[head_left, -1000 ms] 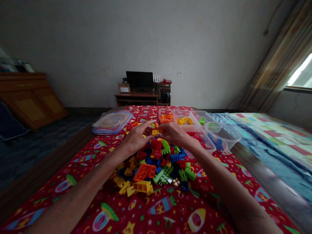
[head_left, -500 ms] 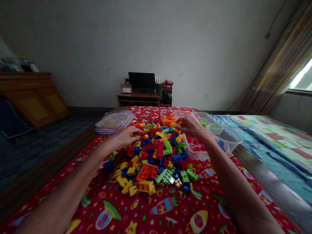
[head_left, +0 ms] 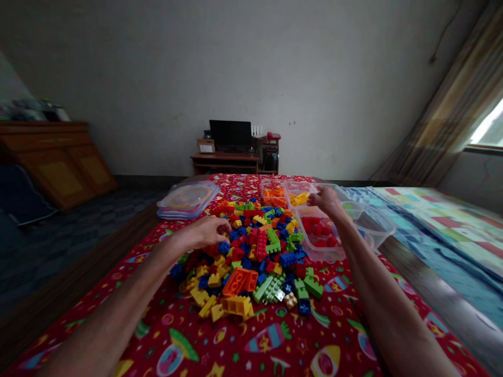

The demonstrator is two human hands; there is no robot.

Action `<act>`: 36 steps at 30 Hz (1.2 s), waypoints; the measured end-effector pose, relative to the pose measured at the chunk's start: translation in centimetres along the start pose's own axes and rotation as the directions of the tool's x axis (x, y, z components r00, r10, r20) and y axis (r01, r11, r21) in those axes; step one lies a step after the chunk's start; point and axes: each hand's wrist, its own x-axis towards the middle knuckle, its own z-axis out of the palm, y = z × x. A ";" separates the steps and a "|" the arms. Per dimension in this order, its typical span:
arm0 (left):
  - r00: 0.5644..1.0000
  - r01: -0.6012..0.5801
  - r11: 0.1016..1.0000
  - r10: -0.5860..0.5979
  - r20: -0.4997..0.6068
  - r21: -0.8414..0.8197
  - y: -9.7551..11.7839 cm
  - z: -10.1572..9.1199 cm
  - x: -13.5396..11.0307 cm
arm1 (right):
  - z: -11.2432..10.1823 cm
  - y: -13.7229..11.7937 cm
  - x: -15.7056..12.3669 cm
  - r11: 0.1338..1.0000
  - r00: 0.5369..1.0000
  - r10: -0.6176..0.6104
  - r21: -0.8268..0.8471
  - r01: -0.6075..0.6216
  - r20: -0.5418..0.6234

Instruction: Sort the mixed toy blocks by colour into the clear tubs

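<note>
A large heap of plastic building bricks [head_left: 251, 256] in red, blue, yellow, green and orange lies on a red printed bedspread [head_left: 236, 343]. My left hand [head_left: 204, 233] is low over the heap's left side, next to a blue brick [head_left: 223, 247]. Its fingers are slightly apart, and no brick shows in them. My right hand [head_left: 326, 200] is raised over a clear plastic divided tray [head_left: 314, 255], above the compartment rim between yellow bricks [head_left: 301, 199] and red bricks [head_left: 318, 230]. Its fingers are bunched, and they hide anything they might hold.
Orange bricks [head_left: 274, 196] fill a clear box behind the heap. A round clear tub [head_left: 377, 225] stands to the right, and a clear lid [head_left: 187, 200] lies back left. A patchwork quilt [head_left: 440, 230] covers the neighbouring surface. A desk with a monitor [head_left: 230, 135] stands against the far wall.
My hands have parted from their position together above the heap. The left has moved down and left to the heap's edge, and the right has moved back and right over the tray.
</note>
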 end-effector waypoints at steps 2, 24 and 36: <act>1.000 0.001 1.000 -0.001 0.002 -0.015 -0.1 0.2 0.1 | 0.0 -0.3 -0.1 0.997 1.000 -0.005 0.078 0.007 -0.021; 0.988 -0.136 0.594 0.018 -0.156 -0.793 3.3 -0.1 -1.2 | 3.5 -9.3 -10.9 0.702 0.624 -0.699 0.168 0.692 0.350; 0.964 -0.179 0.944 0.112 -0.242 -0.277 1.7 -1.1 -0.8 | 2.9 -8.7 -10.5 0.719 0.708 -0.637 -0.096 0.688 0.307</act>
